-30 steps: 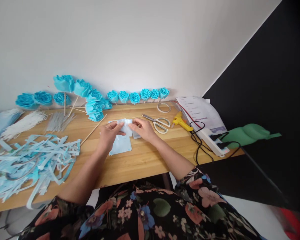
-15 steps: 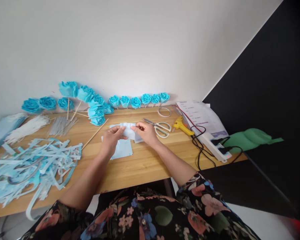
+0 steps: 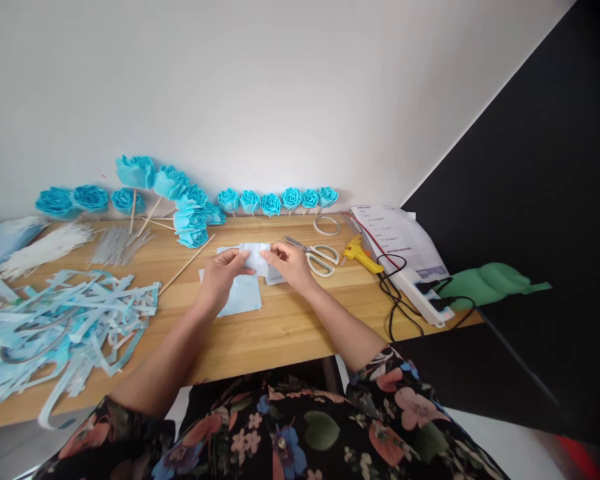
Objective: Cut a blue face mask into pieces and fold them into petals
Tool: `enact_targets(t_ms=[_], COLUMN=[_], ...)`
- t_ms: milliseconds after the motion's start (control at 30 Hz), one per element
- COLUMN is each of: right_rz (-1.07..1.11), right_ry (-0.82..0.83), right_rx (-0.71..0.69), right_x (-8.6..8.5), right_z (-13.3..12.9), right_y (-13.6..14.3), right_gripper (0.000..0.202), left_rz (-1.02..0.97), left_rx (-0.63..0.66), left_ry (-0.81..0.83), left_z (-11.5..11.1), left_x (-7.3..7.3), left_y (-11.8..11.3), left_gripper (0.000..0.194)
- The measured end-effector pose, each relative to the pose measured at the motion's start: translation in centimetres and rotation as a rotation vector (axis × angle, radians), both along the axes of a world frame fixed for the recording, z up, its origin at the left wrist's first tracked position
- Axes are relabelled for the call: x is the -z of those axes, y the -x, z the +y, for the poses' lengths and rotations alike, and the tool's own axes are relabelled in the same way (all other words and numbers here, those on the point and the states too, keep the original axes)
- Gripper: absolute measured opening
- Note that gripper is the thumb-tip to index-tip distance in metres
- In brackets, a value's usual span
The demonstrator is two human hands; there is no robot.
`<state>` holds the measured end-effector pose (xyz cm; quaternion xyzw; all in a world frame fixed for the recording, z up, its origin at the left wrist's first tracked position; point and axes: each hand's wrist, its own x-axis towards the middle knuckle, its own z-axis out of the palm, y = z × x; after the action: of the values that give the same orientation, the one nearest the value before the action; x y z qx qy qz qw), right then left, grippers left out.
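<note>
left hand (image 3: 223, 272) and right hand (image 3: 291, 265) pinch sheet (image 3: 254, 259) | scissors (image 3: 320, 259) right of it | roses (image 3: 250, 201) along wall (image 3: 260, 87) | strips (image 3: 75, 327) at left

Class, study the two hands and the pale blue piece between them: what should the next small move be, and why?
Probably a slight fold or pinch of the pale blue piece between the thumbs: the left hand and right hand grip it near opposite sides, thumbs facing us, while the scissors lie unheld.
</note>
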<state>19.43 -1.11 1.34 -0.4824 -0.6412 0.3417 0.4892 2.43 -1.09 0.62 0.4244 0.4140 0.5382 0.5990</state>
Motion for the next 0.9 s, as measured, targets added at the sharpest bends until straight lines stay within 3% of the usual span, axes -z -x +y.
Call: enact_targets(t_ms=[300, 467, 733, 900], right_rz=[-0.05, -0.024, 0.029, -0.026], right_ry=[-0.027, 0.006, 0.037, 0.078], right_rx=[0.041, 0.02, -0.013, -0.123], right_x=[0.4, 0.5, 0.6, 0.4], right_z=[0.0, -0.2, -0.1, -0.2], right_y=[-0.1, 0.1, -0.1, -0.1], right_gripper=[0.044, 0.042, 0.038, 0.038], left_rz=[-0.057, -0.031, -0.005, -0.073], left_rx=[0.109, 0.164, 0.106, 0.008], left_ry=[-0.058, -0.039, -0.054, -0.009], left_z=[0.0, 0.1, -0.1, -0.1], left_x=[0.6, 0.4, 0.0, -0.7], left_y=[-0.2, -0.4, -0.3, -0.1], left_gripper=[0.028, 0.042, 0.032, 0.035])
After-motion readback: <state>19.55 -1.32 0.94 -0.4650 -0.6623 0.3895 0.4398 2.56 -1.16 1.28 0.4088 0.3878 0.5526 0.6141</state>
